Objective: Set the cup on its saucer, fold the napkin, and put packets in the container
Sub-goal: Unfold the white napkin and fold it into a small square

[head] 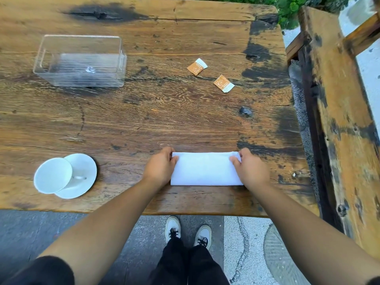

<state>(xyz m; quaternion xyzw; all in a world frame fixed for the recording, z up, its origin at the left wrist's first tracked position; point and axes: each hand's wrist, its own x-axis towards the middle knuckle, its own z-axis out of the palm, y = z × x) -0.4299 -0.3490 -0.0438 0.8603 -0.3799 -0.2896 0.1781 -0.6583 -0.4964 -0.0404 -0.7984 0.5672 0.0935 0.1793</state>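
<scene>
A white napkin (205, 169) lies folded into a long rectangle near the table's front edge. My left hand (161, 166) pinches its far left corner and my right hand (249, 168) pinches its far right corner. A white cup (52, 175) stands on a white saucer (84, 171) at the front left, set toward the saucer's left side. Two orange-and-white packets lie on the wood at the back right, one (197, 66) farther away than the other (223, 83). A clear plastic container (81, 60) stands empty at the back left.
The wooden table (144, 120) is worn, with dark stains. A wooden bench (345, 120) runs along its right side, across a narrow gap. Green plants show at the top right. My feet stand on the pavement below the front edge.
</scene>
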